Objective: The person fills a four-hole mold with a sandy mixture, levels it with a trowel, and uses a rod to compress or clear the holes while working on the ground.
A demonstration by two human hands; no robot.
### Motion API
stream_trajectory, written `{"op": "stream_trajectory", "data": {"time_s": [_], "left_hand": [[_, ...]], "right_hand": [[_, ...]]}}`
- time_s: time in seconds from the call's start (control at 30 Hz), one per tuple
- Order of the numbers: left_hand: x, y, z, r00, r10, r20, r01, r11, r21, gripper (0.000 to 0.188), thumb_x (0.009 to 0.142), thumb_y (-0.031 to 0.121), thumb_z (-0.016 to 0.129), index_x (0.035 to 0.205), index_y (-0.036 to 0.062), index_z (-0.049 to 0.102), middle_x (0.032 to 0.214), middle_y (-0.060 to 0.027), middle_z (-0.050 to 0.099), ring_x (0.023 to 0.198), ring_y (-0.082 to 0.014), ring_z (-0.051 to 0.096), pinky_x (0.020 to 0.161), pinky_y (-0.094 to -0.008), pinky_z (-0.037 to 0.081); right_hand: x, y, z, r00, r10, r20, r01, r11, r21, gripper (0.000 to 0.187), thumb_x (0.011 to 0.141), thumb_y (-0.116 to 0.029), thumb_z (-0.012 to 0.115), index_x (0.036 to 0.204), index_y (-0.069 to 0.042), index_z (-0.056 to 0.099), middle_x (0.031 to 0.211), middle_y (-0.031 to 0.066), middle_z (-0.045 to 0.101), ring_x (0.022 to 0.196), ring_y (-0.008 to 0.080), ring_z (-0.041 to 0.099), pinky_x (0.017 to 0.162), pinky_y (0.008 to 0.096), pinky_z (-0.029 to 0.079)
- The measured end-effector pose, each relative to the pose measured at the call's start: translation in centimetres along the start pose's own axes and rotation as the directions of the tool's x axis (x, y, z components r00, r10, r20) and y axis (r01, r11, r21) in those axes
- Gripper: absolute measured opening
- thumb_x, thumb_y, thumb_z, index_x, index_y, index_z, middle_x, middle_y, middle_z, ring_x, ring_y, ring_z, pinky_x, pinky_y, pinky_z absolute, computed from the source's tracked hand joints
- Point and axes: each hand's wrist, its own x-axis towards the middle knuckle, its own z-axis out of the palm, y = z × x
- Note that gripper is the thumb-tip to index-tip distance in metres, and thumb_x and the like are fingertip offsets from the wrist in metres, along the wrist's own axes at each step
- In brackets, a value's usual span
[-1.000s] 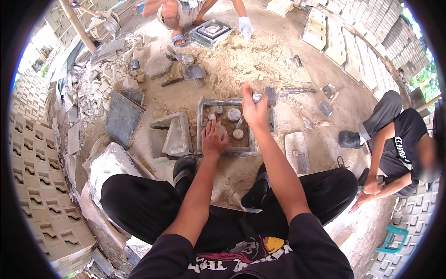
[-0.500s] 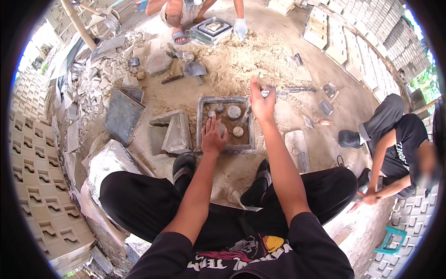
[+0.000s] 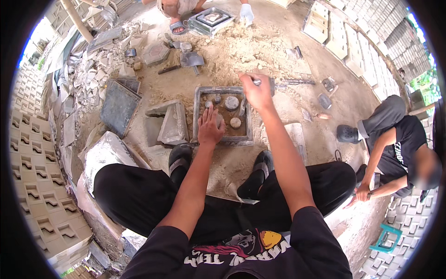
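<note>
A square dark frame [image 3: 197,114] lies on the ground in front of my feet. Sandy material and several round grey pieces are inside it, among them a larger disc [image 3: 232,102] and a smaller disc [image 3: 235,122]. My left hand [image 3: 212,130] rests at the frame's left side, fingers spread over a round piece that it partly hides. Above the frame's far right corner, my right hand [image 3: 260,95] is closed around the handle of a hand tool, its shiny end showing at the top. The tool's narrow grey end [image 3: 242,108] reaches down into the frame; its exact kind is unclear.
Left of the frame stand a broken concrete block [image 3: 174,123] and a dark flat plate [image 3: 120,108]. A trowel [image 3: 191,59] lies beyond, beside loose sand [image 3: 232,58]. Another person's gloved hand [image 3: 246,15] is near a second frame [image 3: 211,21]. Someone sits at right [image 3: 395,144].
The view has shifted a little. My right hand has moved slightly left with the tool; my left hand stays in the frame. The far person's gloved hand has moved right.
</note>
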Motion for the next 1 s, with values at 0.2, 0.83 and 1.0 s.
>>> {"op": "stream_trajectory", "data": {"time_s": [0.2,0.83,1.0], "left_hand": [[-0.4,0.2,0.4,1.000,0.014,0.005,-0.014,1.000,0.003,0.055,0.089,0.034,0.053,0.137,0.0083,0.047,0.153,-0.0084,0.034,0.139,-0.0278,0.033,0.112,-0.0435,0.025],[-0.1,0.9,0.3,1.000,0.009,0.022,-0.009,1.000,0.008,0.054,0.089,0.034,0.052,0.137,0.0095,0.047,0.152,-0.0092,0.036,0.138,-0.0272,0.034,0.112,-0.0432,0.026],[0.0,0.2,0.2,1.000,0.002,-0.010,-0.002,1.000,-0.005,0.053,0.089,0.034,0.052,0.137,0.0097,0.047,0.152,-0.0092,0.035,0.139,-0.0269,0.034,0.112,-0.0427,0.025]], "right_hand": [[2.7,1.0,-0.9,0.994,0.104,0.022,-0.106,0.989,0.106,0.035,0.088,-0.027,0.062,0.062,-0.004,0.062,0.052,-0.0017,0.049,0.049,0.0080,0.040,0.049,0.0297,0.033],[1.0,0.8,0.5,0.983,-0.015,-0.181,0.007,0.999,-0.041,0.031,0.086,-0.020,0.059,0.062,0.000,0.056,0.049,0.0018,0.045,0.047,0.0077,0.040,0.046,0.0312,0.032],[-0.5,-0.1,0.6,0.984,-0.012,-0.179,0.019,0.999,0.036,0.033,0.086,-0.020,0.059,0.061,0.001,0.055,0.049,0.0077,0.050,0.047,0.0128,0.042,0.050,0.0352,0.037]]}}
